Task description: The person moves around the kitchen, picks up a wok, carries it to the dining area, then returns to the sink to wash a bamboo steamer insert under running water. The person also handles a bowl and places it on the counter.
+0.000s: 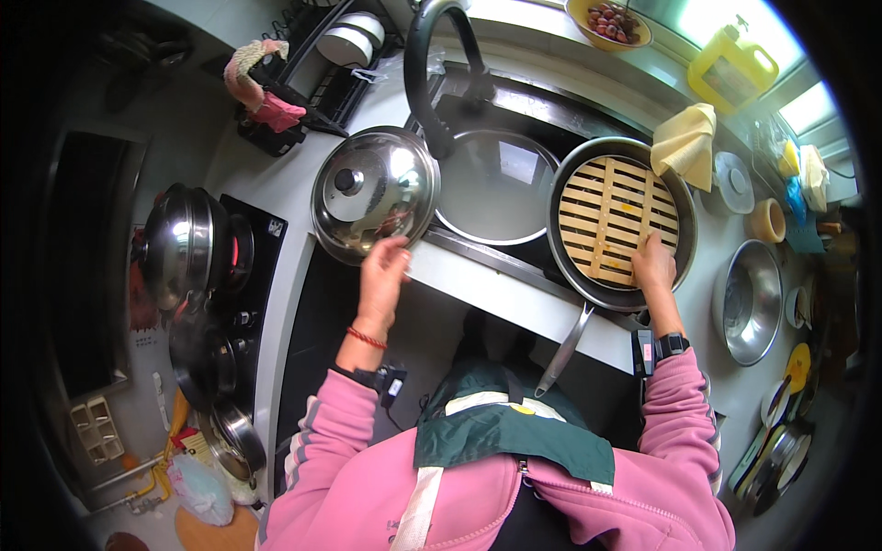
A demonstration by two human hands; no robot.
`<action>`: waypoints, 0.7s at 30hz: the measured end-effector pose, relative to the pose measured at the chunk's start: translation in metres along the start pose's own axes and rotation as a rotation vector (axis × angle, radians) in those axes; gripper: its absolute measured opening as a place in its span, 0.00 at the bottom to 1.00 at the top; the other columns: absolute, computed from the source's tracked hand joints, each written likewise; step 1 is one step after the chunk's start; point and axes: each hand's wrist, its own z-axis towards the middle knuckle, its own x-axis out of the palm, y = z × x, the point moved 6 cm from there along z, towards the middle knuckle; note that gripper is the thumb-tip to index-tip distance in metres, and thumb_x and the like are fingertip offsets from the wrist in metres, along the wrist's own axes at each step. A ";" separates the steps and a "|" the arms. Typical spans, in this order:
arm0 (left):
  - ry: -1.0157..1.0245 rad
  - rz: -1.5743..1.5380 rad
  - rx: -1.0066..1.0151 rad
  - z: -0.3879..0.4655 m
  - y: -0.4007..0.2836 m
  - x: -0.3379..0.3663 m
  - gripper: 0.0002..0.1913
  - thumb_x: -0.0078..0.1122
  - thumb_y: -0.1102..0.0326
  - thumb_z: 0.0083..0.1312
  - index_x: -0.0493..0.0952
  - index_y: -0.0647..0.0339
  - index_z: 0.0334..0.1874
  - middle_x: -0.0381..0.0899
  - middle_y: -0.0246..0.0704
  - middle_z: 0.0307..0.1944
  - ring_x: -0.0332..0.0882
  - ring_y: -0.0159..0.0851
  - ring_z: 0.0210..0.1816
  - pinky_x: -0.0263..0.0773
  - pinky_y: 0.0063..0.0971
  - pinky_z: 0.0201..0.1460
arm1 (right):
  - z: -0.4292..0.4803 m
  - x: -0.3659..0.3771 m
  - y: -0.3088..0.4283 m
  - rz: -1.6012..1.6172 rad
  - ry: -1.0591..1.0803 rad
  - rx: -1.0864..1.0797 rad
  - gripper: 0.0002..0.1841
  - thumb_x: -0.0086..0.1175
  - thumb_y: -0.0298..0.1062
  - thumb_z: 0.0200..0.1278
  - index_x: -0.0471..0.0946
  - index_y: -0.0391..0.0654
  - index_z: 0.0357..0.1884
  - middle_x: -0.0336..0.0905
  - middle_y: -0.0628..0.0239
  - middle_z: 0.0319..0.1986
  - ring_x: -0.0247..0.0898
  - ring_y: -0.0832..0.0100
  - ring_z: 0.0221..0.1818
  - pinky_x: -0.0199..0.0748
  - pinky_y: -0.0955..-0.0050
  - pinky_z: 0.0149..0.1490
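Note:
A slatted bamboo steamer rack point(599, 220) sits inside a dark long-handled pan point(561, 265), which rests over the right part of the sink. My right hand point(654, 262) pinches the rack at its lower right edge. My left hand point(387, 265) has its fingers partly curled beside the lower rim of a domed metal pot lid point(372, 206); whether they touch it is unclear. Between lid and pan, a large round vessel point(493, 189) holds cloudy water in the sink, below a black curved faucet point(415, 76).
Lidded metal cookware point(182, 241) stands on the stove at left, beside a red glow. A steel bowl point(747, 303), a plastic lid point(732, 182) and a draped yellowish cloth point(683, 146) are at right. The pan's handle point(565, 351) sticks out past the counter edge point(510, 289) towards my body.

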 end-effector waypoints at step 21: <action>-0.504 0.836 0.151 0.150 -0.032 -0.089 0.21 0.73 0.62 0.55 0.79 0.47 0.52 0.76 0.52 0.51 0.79 0.58 0.54 0.77 0.45 0.58 | 0.002 0.020 -0.023 0.027 -0.107 -0.158 0.22 0.61 0.43 0.59 0.74 0.48 0.55 0.86 0.47 0.41 0.82 0.42 0.46 0.77 0.47 0.50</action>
